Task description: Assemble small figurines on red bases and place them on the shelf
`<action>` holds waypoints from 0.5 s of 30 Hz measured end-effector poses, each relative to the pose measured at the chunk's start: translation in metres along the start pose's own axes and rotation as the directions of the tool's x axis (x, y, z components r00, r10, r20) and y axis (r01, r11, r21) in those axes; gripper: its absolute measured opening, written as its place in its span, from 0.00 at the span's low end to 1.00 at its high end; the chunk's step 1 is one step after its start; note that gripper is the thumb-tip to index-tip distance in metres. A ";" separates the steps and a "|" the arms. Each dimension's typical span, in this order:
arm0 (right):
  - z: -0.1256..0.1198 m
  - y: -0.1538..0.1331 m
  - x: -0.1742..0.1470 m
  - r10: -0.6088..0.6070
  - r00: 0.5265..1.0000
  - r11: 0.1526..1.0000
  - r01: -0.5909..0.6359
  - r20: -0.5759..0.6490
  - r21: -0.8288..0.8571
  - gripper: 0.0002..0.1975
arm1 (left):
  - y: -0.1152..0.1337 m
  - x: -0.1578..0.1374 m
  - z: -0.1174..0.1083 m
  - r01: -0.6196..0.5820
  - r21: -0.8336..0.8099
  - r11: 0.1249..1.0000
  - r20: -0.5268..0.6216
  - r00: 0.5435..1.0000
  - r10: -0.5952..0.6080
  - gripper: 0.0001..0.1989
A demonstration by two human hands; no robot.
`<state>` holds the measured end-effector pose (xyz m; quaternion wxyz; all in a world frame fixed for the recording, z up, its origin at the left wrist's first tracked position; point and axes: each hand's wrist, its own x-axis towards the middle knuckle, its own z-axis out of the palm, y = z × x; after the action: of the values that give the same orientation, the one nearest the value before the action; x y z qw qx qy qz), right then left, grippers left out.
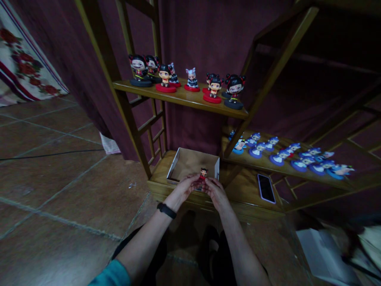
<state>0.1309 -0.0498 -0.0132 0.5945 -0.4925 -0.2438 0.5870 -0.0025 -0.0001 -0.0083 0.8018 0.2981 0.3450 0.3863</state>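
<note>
A small figurine (203, 172) with black hair buns and a red lower part is held between both my hands, over the front of an open cardboard box (186, 161). My left hand (188, 185) has its fingers closed on the figurine's left side. From the other side my right hand (215, 190) grips the same figurine near its base. The fingers partly cover its lower part. The box sits on the bottom board of a wooden shelf unit (162, 171).
Several figurines on round red or black bases, such as a figurine (165, 78), stand on the upper shelf (190, 99). Blue-white figurines (278, 157) line a lower shelf at right. A phone (266, 188) lies on the bottom board. A white box (324, 254) is on the floor at right.
</note>
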 end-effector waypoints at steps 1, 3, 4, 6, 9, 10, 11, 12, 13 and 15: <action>-0.001 0.001 0.001 0.004 1.000 1.000 -0.004 0.000 0.007 0.16 | -0.001 0.000 0.000 -0.011 -0.011 1.000 -0.002 1.000 0.010 0.11; -0.002 0.001 0.002 0.011 1.000 1.000 -0.011 -0.003 0.023 0.17 | -0.001 0.000 -0.001 -0.023 -0.028 0.999 -0.005 1.000 0.023 0.10; -0.002 0.001 0.002 0.015 1.000 0.999 -0.015 -0.003 0.028 0.18 | -0.002 0.000 -0.001 -0.024 -0.032 0.999 -0.006 1.000 0.024 0.10; -0.002 0.001 0.003 0.018 1.000 0.999 -0.018 -0.010 0.033 0.18 | -0.002 0.000 0.000 -0.023 -0.037 0.999 -0.007 1.000 0.023 0.10; -0.002 0.000 0.001 0.016 1.000 0.999 -0.015 -0.016 0.033 0.18 | -0.002 -0.001 0.001 -0.032 -0.040 0.999 -0.013 0.999 0.032 0.11; -0.002 -0.001 0.001 0.013 1.000 0.999 -0.013 -0.014 0.032 0.17 | -0.002 -0.001 0.001 -0.036 -0.039 0.999 -0.012 0.999 0.036 0.12; -0.002 -0.001 0.000 0.011 1.000 0.999 -0.010 -0.011 0.032 0.17 | -0.002 -0.002 0.002 -0.041 -0.036 0.999 -0.007 0.999 0.041 0.13; -0.002 -0.002 0.000 0.008 1.000 1.000 -0.008 -0.008 0.029 0.17 | -0.002 -0.002 0.002 -0.047 -0.031 0.998 -0.002 0.999 0.047 0.15; -0.002 -0.002 -0.001 0.006 1.000 1.000 -0.006 -0.003 0.025 0.17 | -0.002 -0.003 0.003 -0.056 -0.025 0.998 0.001 0.998 0.056 0.17; -0.002 -0.002 -0.001 -0.004 1.000 1.000 0.004 0.002 0.015 0.17 | -0.002 -0.003 0.003 -0.079 -0.012 0.997 0.003 0.997 0.079 0.20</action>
<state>0.1331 -0.0507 -0.0120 0.5993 -0.4869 -0.2407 0.5880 -0.0009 -0.0039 -0.0072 0.7884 0.3074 0.3292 0.4191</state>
